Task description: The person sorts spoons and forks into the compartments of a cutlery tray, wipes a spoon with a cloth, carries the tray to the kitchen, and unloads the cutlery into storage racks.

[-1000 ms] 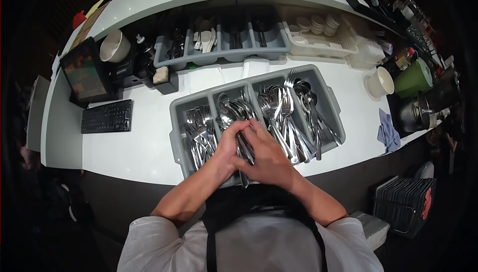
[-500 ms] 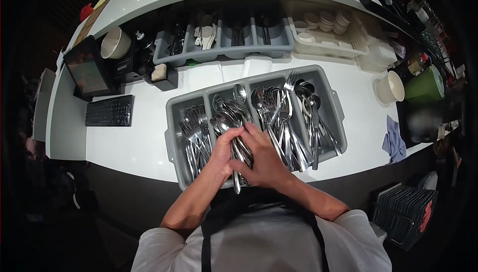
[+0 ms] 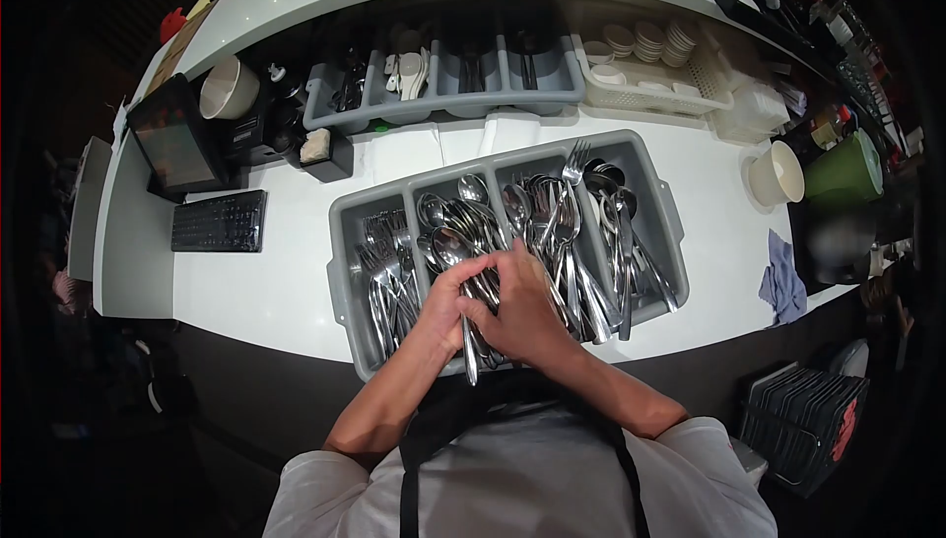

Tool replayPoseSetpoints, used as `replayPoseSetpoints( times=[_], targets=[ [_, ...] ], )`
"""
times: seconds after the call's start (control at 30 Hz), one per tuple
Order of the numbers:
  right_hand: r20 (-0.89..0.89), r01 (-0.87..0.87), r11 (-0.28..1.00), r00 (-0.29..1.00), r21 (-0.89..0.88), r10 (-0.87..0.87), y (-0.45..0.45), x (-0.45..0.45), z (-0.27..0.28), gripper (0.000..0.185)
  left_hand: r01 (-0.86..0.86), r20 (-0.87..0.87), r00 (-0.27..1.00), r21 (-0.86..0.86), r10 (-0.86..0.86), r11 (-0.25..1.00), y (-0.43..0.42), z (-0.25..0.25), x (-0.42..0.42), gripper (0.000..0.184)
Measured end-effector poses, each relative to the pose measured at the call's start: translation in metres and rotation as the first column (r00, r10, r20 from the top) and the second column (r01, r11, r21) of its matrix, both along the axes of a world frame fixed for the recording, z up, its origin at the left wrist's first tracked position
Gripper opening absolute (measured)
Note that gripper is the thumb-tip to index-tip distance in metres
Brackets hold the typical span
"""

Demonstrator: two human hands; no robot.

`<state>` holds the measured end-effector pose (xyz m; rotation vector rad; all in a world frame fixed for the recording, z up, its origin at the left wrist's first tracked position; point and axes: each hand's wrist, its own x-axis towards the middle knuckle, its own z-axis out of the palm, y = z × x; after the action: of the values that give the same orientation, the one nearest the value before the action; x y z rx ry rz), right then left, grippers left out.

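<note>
A grey cutlery tray point(image 3: 345, 242) with four compartments lies on the white counter. Forks point(image 3: 387, 262) fill its left compartment, and spoons point(image 3: 451, 242) lie in the second. Mixed forks and spoons point(image 3: 564, 228) fill the third, with more spoons point(image 3: 623, 208) in the fourth. Over the front of the second compartment, my left hand point(image 3: 445, 306) and my right hand point(image 3: 522, 306) meet at the fingertips, curled around a bunch of spoons. Which hand bears the spoons is hard to see, as the fingers partly hide each other.
Behind the tray stand a blue-grey cutlery holder point(image 3: 443, 104) and a cream basket point(image 3: 655, 100) with small cups. A keyboard point(image 3: 219, 222) and screen point(image 3: 177, 137) are at left. A cream cup point(image 3: 777, 173) and a blue cloth point(image 3: 781, 280) are at right.
The view has shifted a little. My hands remain together over the second compartment, with my right fingers drawn closer to my left. Spoons there have spread slightly towards the back.
</note>
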<state>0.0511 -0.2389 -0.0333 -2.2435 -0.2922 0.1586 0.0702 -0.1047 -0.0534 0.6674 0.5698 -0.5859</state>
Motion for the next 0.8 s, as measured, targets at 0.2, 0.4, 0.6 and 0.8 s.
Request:
replayPoseSetpoints(
  times=[0.2,0.4,0.6,0.8],
  targets=[
    [0.09,-0.01,1.0,0.996,0.016,0.008,0.002,-0.014,-0.009,0.062,-0.033,-0.012,0.999,0.028,0.033,0.999,0.002,-0.004,-0.011,0.021],
    [0.298,-0.052,0.991,0.955,0.125,0.012,0.002,-0.016,-0.019,0.062,-0.098,0.054,0.994,0.006,0.098,0.995,0.005,-0.009,-0.021,0.02],
    [0.371,-0.123,0.975,0.927,0.185,0.047,0.003,-0.004,0.006,0.057,-0.176,0.106,0.979,0.0,0.175,0.984,0.007,0.015,-0.015,0.03],
    [0.213,0.019,0.992,0.976,0.124,-0.046,-0.015,0.058,0.073,0.073,-0.015,0.244,0.97,0.102,-0.011,0.995,-0.014,0.082,0.076,0.022]
  ],
)
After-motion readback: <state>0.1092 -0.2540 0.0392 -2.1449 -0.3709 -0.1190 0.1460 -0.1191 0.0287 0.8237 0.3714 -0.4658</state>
